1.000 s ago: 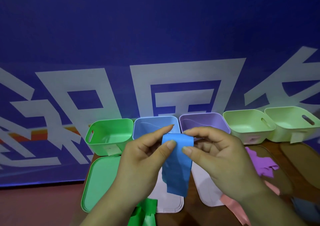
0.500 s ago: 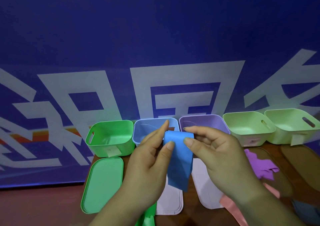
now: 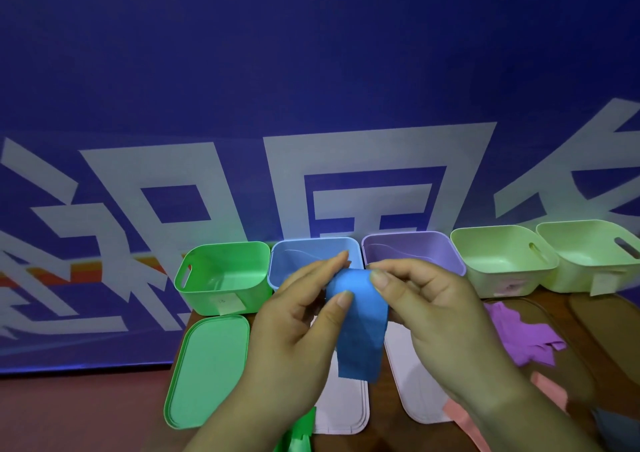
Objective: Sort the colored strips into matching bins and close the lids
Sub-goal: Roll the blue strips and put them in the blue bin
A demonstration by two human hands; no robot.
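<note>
A blue strip (image 3: 360, 327) hangs folded between both hands, just in front of the blue bin (image 3: 304, 257). My left hand (image 3: 298, 333) pinches its left edge with thumb and fingers. My right hand (image 3: 436, 309) grips its top right corner. A row of open bins runs along the back: a green bin (image 3: 225, 275), the blue one, a purple bin (image 3: 415, 250) and two pale green bins (image 3: 502, 257) (image 3: 588, 250). Purple strips (image 3: 519, 337) lie at the right, pink strips (image 3: 460, 417) near my right wrist, and a green strip (image 3: 298, 434) below my left hand.
A green lid (image 3: 207, 372) lies flat in front of the green bin. Two pale lids (image 3: 343, 406) (image 3: 415, 392) rest on the brown table under my hands. A blue banner with white shapes stands close behind the bins.
Both hands have lifted the blue strip a little and moved it toward the blue bin. The strip's top fold is now more curled between the fingers.
</note>
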